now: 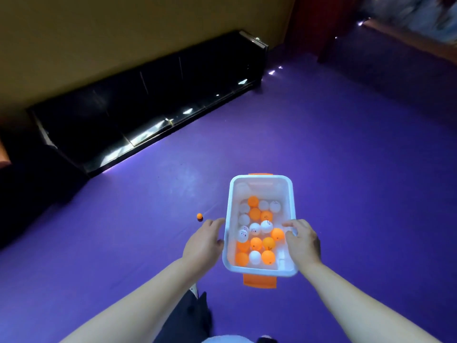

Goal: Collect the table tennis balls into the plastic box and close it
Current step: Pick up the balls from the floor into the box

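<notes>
Over the purple floor [346, 169], a white plastic box [261, 177] sits between the person's two outstretched arms, its top open to the camera. Orange and white table tennis balls [256, 243] lie loose inside it, crowded toward the near end and the middle, some white ones showing small printed marks. An orange latch [259, 280] hangs from the near end of the box, and the edge of a second one shows at the far end.

The right hand [303, 243] grips the box's right rim, its fingers curled over the edge and down into the box beside the balls. The left hand [204, 243] lies along the left wall with fingers loosely extended and holding nothing; whether the thumb touches the plastic cannot be told. Whether the box rests on the floor or is held above it is also unclear.

One orange ball [199, 216] lies on the floor just beyond the left hand's fingertips, apart from the box.

A long, low black cabinet [123, 107] stands against the yellow wall [123, 33] at the far left. A dark trouser leg [188, 318] shows at the bottom, between the forearms.
</notes>
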`<state>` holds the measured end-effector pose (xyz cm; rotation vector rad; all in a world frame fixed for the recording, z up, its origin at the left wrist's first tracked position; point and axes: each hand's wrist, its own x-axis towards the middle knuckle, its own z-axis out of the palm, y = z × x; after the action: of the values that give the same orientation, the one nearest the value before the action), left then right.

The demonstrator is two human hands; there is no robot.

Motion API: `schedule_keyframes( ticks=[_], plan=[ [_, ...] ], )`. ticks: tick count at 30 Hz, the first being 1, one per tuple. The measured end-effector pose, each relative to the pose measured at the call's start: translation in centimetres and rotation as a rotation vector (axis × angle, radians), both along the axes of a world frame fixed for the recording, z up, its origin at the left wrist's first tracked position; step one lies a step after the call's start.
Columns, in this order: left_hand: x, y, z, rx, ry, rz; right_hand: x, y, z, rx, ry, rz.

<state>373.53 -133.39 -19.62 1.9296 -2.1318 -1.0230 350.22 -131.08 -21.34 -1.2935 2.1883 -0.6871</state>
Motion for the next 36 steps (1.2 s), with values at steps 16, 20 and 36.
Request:
schedule_keyframes(
  ticks=[16, 20, 36],
  plan=[
    [3.2, -25.0, -9.2, 0.078, -0.132, -0.335, 5.7, -16.3, -7.6, 0.092, -0.086, -0.471],
    [2.8, -30.6, -14.3, 0.105, -0.183, -0.438, 4.8, -21.5, -11.7, 0.115, -0.108, -0.526],
    [3.5, -45.6, -48.2, 0.208, -0.401, -0.852, 6.4, -36.3, -39.1, 0.044, -0.124, -0.731]
  ],
)
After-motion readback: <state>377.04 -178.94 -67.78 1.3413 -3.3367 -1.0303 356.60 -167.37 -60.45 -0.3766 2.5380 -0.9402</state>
